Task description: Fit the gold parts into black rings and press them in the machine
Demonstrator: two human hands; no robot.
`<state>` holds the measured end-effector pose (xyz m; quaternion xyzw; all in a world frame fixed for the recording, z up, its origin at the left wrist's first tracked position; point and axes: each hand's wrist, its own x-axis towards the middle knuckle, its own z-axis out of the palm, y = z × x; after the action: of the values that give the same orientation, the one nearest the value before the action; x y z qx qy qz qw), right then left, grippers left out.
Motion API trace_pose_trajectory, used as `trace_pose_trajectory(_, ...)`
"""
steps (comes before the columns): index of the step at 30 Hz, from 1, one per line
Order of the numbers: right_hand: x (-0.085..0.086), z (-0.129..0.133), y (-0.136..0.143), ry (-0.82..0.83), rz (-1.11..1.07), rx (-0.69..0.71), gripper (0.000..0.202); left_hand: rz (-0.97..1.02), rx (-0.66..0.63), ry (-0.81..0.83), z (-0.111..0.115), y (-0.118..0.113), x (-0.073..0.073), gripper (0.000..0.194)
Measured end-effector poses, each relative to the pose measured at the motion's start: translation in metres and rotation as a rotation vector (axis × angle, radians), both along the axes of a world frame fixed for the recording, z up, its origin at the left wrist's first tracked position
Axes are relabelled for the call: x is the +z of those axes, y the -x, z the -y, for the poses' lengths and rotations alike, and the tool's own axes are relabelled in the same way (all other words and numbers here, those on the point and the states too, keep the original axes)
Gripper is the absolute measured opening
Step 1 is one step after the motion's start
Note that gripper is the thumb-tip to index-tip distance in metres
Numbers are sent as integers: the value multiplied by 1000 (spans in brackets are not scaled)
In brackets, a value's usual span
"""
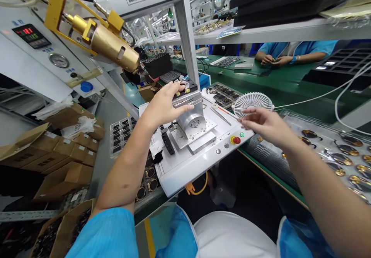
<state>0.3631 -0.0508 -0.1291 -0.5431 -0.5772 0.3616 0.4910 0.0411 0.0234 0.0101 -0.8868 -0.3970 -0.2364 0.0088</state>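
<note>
My left hand (165,105) lies against the metal fixture block (189,105), fingers stretched over its black top plate (189,86) and thumb spread along its side. Small yellow pieces and a whitish scrap lie on that plate, by my fingertips. The fixture sits on the white machine base (185,173). My right hand (263,124) hovers by the base's right corner, in front of a white round fan guard (252,101). Its fingers are loosely bent and apart, with nothing visible in them. Metal tweezers (222,117) and a thin orange stick (223,111) lie just left of it.
A gold cylinder head (116,49) hangs at upper left. A red button (237,140) is on the base's front edge. At right, a clear tray (321,149) holds round gold-and-black parts. Cardboard boxes (58,149) stand left. Across the green bench, a co-worker's hands (275,60) hold something small.
</note>
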Motion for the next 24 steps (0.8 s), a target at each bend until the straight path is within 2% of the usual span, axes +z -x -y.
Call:
trace_pose_trajectory(3,-46,16,-11,255,164,18,74,-4,-20,25,-5,2,-1,74)
trace_pose_trajectory(5,-70,24,-9,347,287,55,83,29,-47,64,-8,8,1,77)
trace_pose_trajectory(8,-93,33,3,350,442,104,87,200,-104,39,-2,25,-3,70)
trace_pose_trajectory(10,-100,37,11,322,512,110,88,419,-157,-60,14,36,-19,61)
trace_pose_trajectory(13,-106,40,18,290,573,75,89,772,-300,-142,54,40,-67,39)
trace_pose_trajectory(15,-109,40,19,255,560,57,90,879,-312,-32,86,32,-108,25)
trace_pose_trajectory(16,-110,38,17,234,538,54,90,908,-304,70,101,25,-129,23)
trace_pose_trajectory(18,-110,35,11,201,474,49,89,981,-188,353,128,9,-169,17)
trace_pose_trajectory(20,-109,35,5,183,418,36,83,1014,-74,657,149,-8,-202,20)
trace_pose_trajectory(22,-107,42,4,179,340,47,70,1036,9,925,163,-23,-226,26)
trace_pose_trajectory(24,-105,58,12,178,185,108,62,1075,32,1112,173,-34,-244,35)
